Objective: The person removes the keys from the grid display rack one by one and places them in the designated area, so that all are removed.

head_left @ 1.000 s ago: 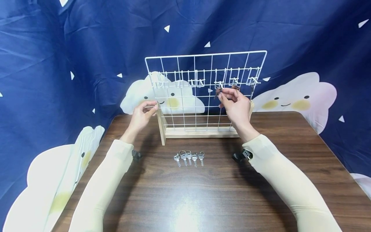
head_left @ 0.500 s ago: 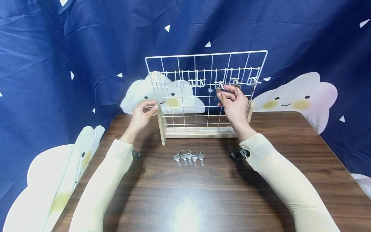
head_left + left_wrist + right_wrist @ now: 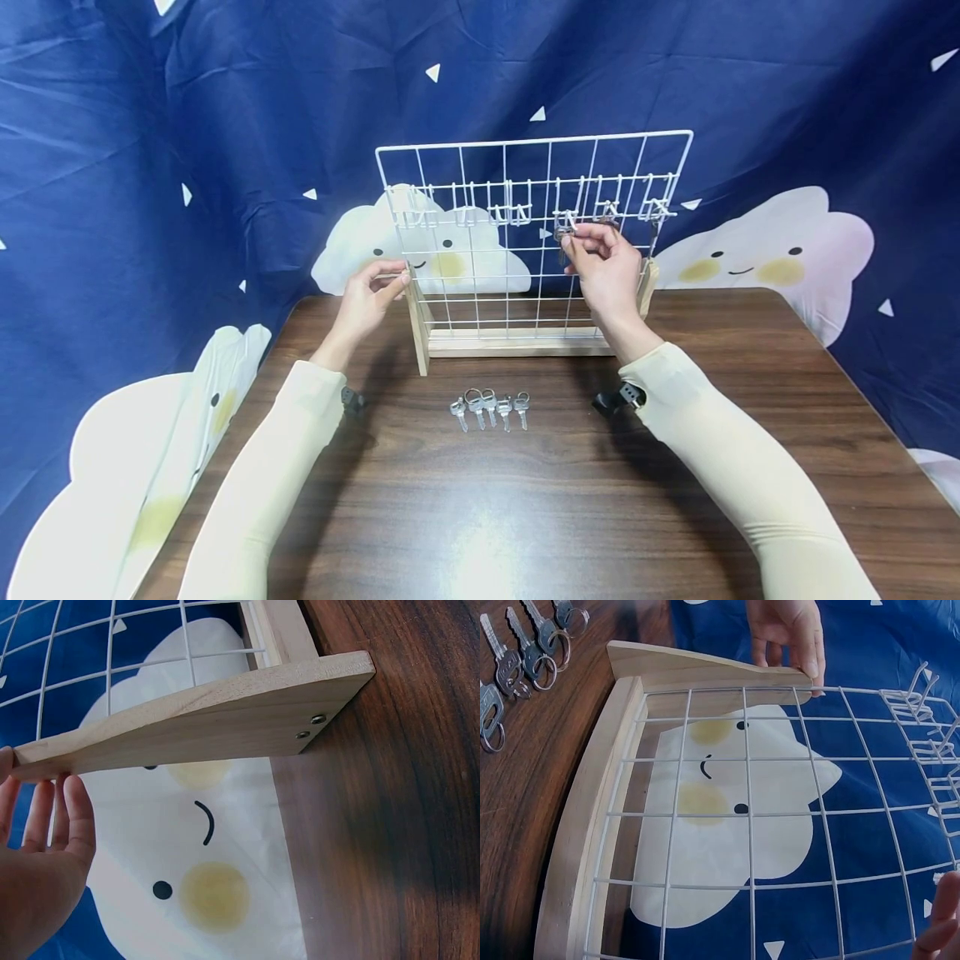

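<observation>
A white wire grid rack (image 3: 525, 275) with a wooden base stands upright on the table. My left hand (image 3: 365, 304) pinches the upper end of its left wooden side panel (image 3: 187, 727), thumb on one face and fingers on the other. At a white hook (image 3: 566, 218) right of the grid's middle, my right hand (image 3: 611, 271) pinches a key (image 3: 562, 236) between thumb and forefinger. The key's ring is too small to make out there. Only fingertips (image 3: 939, 919) of that hand show in the right wrist view, and the key is outside it.
Several silver keys with rings (image 3: 490, 408) lie in a row on the brown table (image 3: 450, 500), in front of the rack. More white hooks (image 3: 510, 214) line the grid's upper part. Keys hang at the right hooks, partly hidden. A blue cloth (image 3: 262, 125) is behind.
The key at my right fingertips has swung from a slant to nearly upright by the hook. My right hand has shifted slightly left; my left hand has stayed on the side panel.
</observation>
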